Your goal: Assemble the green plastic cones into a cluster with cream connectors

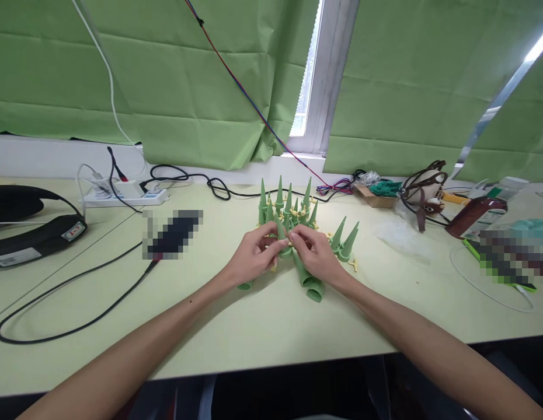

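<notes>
Between the fingers of my left hand (257,252) is a green plant-watering spike (281,228), point up and wider base down. My right hand (316,251) is closed in a pinch at the spike's side, where a small yellow valve (290,242) shows between the fingertips. Fingers hide how far the valve sits in the spike. Behind my hands several more green spikes (306,197) stand close together, with small yellow pieces among them. Two upright spikes (349,242) are right of my right hand, by a loose yellow valve (354,265). Green threaded tubes (314,291) lie below my hands.
On the left are a power strip (126,195), a black headset-like device (39,239) and a blurred dark device (173,234) with a black cable. Along the right lie a cardboard box (375,197), clear plastic wrap (405,236), a brown bottle (477,216) and a green-edged device (501,262).
</notes>
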`<state>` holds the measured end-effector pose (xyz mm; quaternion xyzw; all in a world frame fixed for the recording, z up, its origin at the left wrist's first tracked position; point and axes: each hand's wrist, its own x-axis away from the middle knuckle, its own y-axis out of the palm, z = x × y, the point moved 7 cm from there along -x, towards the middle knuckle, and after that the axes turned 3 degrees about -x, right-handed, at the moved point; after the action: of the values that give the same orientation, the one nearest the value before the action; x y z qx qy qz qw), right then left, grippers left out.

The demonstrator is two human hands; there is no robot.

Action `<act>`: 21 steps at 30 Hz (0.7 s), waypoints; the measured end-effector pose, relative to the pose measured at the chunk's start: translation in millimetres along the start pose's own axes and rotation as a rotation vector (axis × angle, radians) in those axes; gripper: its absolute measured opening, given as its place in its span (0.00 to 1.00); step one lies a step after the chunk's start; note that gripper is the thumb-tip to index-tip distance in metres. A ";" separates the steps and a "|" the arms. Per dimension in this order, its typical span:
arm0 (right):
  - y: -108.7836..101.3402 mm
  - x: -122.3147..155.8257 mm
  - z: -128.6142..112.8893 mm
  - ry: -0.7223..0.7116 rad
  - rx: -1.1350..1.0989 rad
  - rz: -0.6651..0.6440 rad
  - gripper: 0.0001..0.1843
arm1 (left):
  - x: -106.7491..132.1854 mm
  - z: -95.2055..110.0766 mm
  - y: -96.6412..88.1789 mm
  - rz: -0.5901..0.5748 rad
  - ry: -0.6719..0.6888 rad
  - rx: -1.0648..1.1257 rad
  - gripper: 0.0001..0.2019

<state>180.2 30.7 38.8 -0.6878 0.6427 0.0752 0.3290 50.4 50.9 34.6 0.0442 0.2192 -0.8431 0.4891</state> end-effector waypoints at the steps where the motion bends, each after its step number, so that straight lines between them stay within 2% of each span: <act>1: -0.2 0.2 -2.2 -0.018 0.014 -0.002 0.17 | -0.5 -0.5 0.1 -0.011 -0.017 0.029 0.11; 6: -1.2 -0.2 -4.8 -0.056 0.057 -0.002 0.16 | -3.3 3.6 -0.1 -0.063 -0.043 0.091 0.14; 14: -9.0 -4.2 -0.5 -0.047 0.007 0.031 0.15 | -11.3 16.1 -3.6 -0.063 -0.051 0.007 0.13; 21: -8.9 -3.8 -3.2 -0.095 0.040 -0.017 0.11 | -17.9 9.5 -9.3 -0.108 -0.054 -0.046 0.13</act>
<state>186.9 31.7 46.5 -0.6823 0.6218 0.0922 0.3733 53.1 65.4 51.4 -0.0016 0.2276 -0.8638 0.4494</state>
